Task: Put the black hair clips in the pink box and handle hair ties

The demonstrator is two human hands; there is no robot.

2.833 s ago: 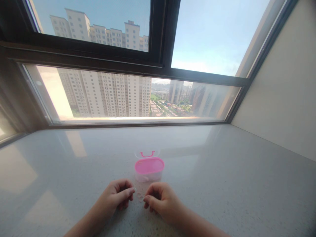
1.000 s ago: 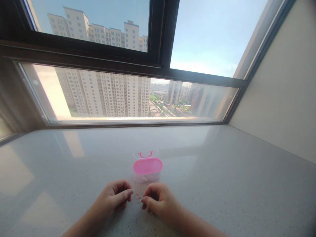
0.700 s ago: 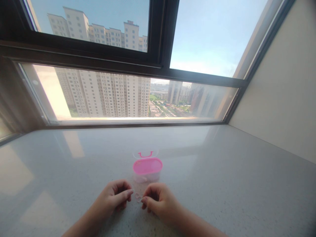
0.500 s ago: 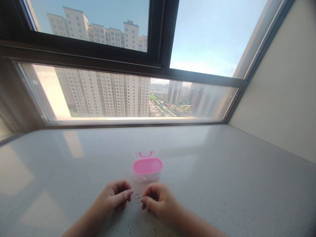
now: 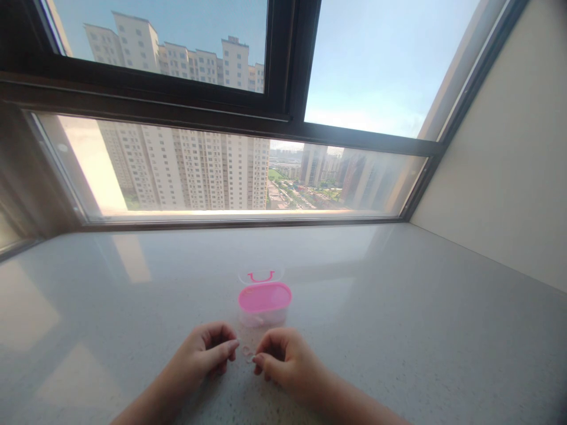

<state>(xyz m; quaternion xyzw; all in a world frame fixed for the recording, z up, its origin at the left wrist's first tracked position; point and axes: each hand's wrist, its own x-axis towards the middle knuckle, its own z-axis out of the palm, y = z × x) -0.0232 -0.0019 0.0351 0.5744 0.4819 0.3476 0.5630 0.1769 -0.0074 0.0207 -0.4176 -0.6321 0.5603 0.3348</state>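
Note:
My left hand [image 5: 208,352] and my right hand [image 5: 283,360] rest side by side on the pale stone sill [image 5: 398,307], both curled with finger and thumb pinched. Between their fingertips lies a tiny clear looped thing [image 5: 247,353], too small to name; each hand pinches one end of it. Just beyond the hands stands a small clear plastic box [image 5: 264,306] with a pink inside. Its clear lid with a pink handle [image 5: 261,275] lies behind it.
A big window with a dark frame [image 5: 248,127] runs along the back of the sill, tower blocks beyond the glass. A cream wall [image 5: 509,177] closes the right side. A dark window frame post [image 5: 26,195] stands at the left.
Both hands have stayed nearly still, with only slight fingertip shifts around the small clear thing. The view has drifted a little.

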